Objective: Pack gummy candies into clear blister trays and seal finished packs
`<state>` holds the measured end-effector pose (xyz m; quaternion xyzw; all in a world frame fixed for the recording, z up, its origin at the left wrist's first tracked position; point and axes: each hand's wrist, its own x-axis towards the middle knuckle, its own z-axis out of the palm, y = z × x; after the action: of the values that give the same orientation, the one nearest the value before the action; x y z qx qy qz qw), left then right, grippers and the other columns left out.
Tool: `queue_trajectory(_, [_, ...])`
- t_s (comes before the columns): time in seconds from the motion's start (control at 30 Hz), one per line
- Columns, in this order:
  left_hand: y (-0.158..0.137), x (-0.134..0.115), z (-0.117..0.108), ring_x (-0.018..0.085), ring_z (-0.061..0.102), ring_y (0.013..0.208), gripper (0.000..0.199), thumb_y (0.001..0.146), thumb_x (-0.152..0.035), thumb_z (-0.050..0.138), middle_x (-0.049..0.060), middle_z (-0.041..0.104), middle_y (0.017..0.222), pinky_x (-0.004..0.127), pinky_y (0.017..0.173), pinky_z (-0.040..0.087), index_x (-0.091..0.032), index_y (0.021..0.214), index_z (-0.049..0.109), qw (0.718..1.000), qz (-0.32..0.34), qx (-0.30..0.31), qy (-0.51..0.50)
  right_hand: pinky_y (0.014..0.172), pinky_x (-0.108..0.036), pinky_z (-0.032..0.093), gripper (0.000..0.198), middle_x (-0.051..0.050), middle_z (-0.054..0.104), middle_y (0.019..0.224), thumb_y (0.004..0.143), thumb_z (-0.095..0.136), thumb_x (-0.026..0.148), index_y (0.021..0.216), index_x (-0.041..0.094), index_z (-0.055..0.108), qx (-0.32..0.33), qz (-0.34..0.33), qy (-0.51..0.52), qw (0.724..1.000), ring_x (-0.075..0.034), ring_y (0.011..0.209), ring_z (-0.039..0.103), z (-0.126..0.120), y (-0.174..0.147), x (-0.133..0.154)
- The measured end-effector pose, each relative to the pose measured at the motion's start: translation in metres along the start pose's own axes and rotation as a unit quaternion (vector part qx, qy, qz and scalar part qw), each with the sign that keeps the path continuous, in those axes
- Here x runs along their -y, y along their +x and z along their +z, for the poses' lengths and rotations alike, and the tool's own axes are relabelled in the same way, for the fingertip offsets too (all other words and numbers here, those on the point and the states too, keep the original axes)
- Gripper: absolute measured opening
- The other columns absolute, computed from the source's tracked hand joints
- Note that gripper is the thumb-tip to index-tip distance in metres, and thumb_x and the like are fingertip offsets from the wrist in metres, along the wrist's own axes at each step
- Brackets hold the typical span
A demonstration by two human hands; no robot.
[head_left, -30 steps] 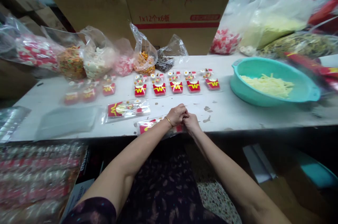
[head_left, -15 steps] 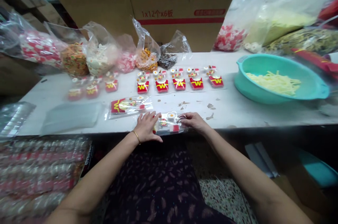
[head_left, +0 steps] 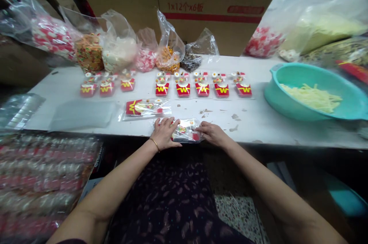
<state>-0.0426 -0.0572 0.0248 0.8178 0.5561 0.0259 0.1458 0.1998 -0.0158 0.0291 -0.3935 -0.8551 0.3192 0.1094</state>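
A clear plastic bag [head_left: 188, 136] with miniature food pieces in it, one like a fried egg and one red, lies at the table's front edge. Spread over its left end is my left hand [head_left: 165, 133], fingers stretched out and pressing it down, hiding what is beneath. The fingers of my right hand [head_left: 212, 133] are bent together at the bag's right end, pinching the plastic. Just behind lies a filled bag [head_left: 148, 109] with a red fries box bearing a yellow W. Farther back stretches a row of similar small packs [head_left: 183, 90].
A turquoise basin [head_left: 277, 102] of pale yellow strips stands at right. Bags of small coloured pieces [head_left: 116, 50] line the back before a cardboard box [head_left: 201, 25]. Flat empty bags [head_left: 83, 115] lie at left; rows of packed goods [head_left: 46, 167] sit below.
The view has shifted, so the table things appear farther right. My right fingers have come slightly inward over the bag's end. My left hand stays spread on the bag.
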Motion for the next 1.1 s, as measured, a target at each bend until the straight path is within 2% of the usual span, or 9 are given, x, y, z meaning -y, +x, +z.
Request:
queue_trajectory(0.1, [0.0,0.0,0.0,0.034,0.029,0.119,0.095,0.052,-0.066,0.061,0.015,0.035,0.133,0.053,0.099,0.011,-0.024,0.132,0.031,1.0,-0.005,0.002,-0.002,0.073,-0.027,0.043,0.032,-0.005,0.058,0.085,0.079,0.04,0.023,0.101,0.02,0.064,-0.035,0.037,0.076,0.996,-0.015,0.079,0.055,-0.005,-0.004,-0.001])
queue_trajectory(0.23, [0.0,0.001,0.001,0.034,0.028,0.12,0.096,0.052,-0.067,0.06,0.015,0.034,0.134,0.052,0.099,0.009,-0.024,0.132,0.031,1.0,-0.008,0.005,-0.001,0.067,-0.028,0.045,0.031,-0.005,0.06,0.084,0.079,0.042,0.033,0.088,0.017,0.066,-0.088,0.115,0.235,0.961,-0.015,0.073,0.056,-0.006,-0.005,0.007])
queue_trajectory(0.4, [0.0,0.001,0.0,0.034,0.029,0.119,0.096,0.052,-0.068,0.058,0.015,0.035,0.133,0.051,0.099,0.01,-0.023,0.132,0.03,1.0,-0.009,0.004,0.009,0.057,-0.026,0.043,0.022,-0.001,0.059,0.063,0.068,0.056,0.039,0.067,0.018,0.061,-0.141,0.181,0.269,0.935,-0.014,0.062,0.053,0.006,-0.001,0.013])
queue_trajectory(0.53, [0.0,0.001,0.001,0.033,0.03,0.118,0.096,0.054,-0.068,0.058,0.015,0.037,0.132,0.052,0.098,0.011,-0.02,0.132,0.03,1.0,-0.009,-0.001,0.012,0.044,-0.023,0.038,0.024,0.003,0.052,0.048,0.066,0.057,0.041,0.062,0.018,0.054,-0.171,0.273,0.383,0.866,-0.01,0.043,0.045,0.019,0.001,0.01])
queue_trajectory(0.67, [0.0,0.001,0.002,0.033,0.03,0.118,0.097,0.052,-0.068,0.059,0.015,0.036,0.132,0.052,0.098,0.011,-0.021,0.132,0.03,1.0,-0.01,-0.002,0.009,0.043,-0.021,0.039,0.026,0.003,0.055,0.051,0.062,0.062,0.042,0.063,0.017,0.058,-0.194,0.283,0.491,0.801,-0.007,0.042,0.045,0.021,-0.002,0.009])
queue_trajectory(0.77, [0.0,0.001,0.001,0.034,0.029,0.119,0.097,0.052,-0.068,0.059,0.015,0.036,0.132,0.052,0.099,0.011,-0.023,0.132,0.03,1.0,-0.011,0.0,0.005,0.047,-0.02,0.043,0.023,0.002,0.057,0.054,0.061,0.064,0.037,0.07,0.015,0.064,-0.146,0.281,0.542,0.779,-0.007,0.046,0.049,0.014,-0.007,0.007])
queue_trajectory(0.87, [0.0,0.001,0.0,0.033,0.03,0.119,0.096,0.052,-0.068,0.058,0.015,0.036,0.132,0.051,0.099,0.011,-0.023,0.132,0.03,1.0,-0.01,0.002,0.007,0.051,-0.022,0.047,0.025,0.0,0.062,0.068,0.058,0.065,0.027,0.079,0.016,0.067,-0.094,0.284,0.549,0.781,-0.007,0.05,0.054,0.008,-0.009,0.001])
queue_trajectory(0.97, [-0.001,0.0,-0.001,0.032,0.031,0.118,0.096,0.052,-0.067,0.059,0.015,0.037,0.132,0.05,0.099,0.011,-0.022,0.132,0.03,1.0,-0.01,0.001,0.016,0.048,-0.022,0.047,0.028,0.0,0.062,0.069,0.058,0.065,0.026,0.083,0.016,0.068,-0.063,0.264,0.51,0.816,-0.007,0.049,0.052,0.006,-0.007,-0.005])
queue_trajectory(1.1, [-0.001,-0.001,-0.001,0.031,0.031,0.118,0.095,0.053,-0.068,0.058,0.014,0.037,0.132,0.05,0.099,0.011,-0.022,0.132,0.03,0.999,-0.012,0.001,0.033,0.044,-0.024,0.044,0.036,0.0,0.06,0.073,0.059,0.068,0.034,0.09,0.017,0.068,-0.028,0.239,0.457,0.856,-0.007,0.046,0.048,0.007,0.002,-0.008])
